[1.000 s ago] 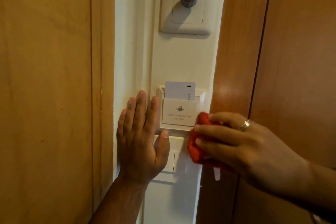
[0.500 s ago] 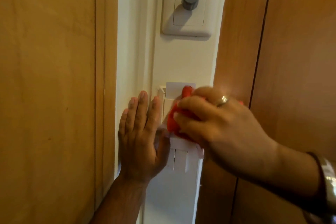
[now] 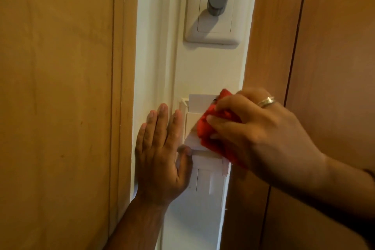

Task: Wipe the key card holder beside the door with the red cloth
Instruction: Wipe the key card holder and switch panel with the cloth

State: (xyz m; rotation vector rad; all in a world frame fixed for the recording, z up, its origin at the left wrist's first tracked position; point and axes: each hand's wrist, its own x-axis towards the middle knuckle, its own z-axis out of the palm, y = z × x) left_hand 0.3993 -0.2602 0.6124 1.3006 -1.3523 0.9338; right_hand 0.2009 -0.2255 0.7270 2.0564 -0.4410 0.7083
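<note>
Since a second ago our right hand (image 3: 261,138) has come up from below and right of the holder (image 3: 191,126) and now covers most of its face, while our left hand (image 3: 160,152) has stayed where it was. Nearest us, the right hand is closed around the cloth (image 3: 215,128), bunched under the fingers and pressed against the right part of the holder, with a red tip poking above the knuckles. A ring (image 3: 266,101) shows on one finger. The left hand lies flat and open on the wall (image 3: 154,46) just left of the holder, fingers together and pointing up, thumb tucked under the holder's lower edge; it holds nothing. The holder sits on the narrow white strip between the door (image 3: 60,87) on the left and the wooden panel (image 3: 324,46) on the right. The card (image 3: 199,102) stands in its slot, its top edge showing left of the cloth. Below the holder are switches (image 3: 203,180), partly hidden, and well above it a dial (image 3: 217,1) on its plate. We judge the wipe to be under way. The main risk is that the cloth catches the card's top corner and lifts or tips it out of the slot; a downward stroke could also drag across the switches and flip one.
</note>
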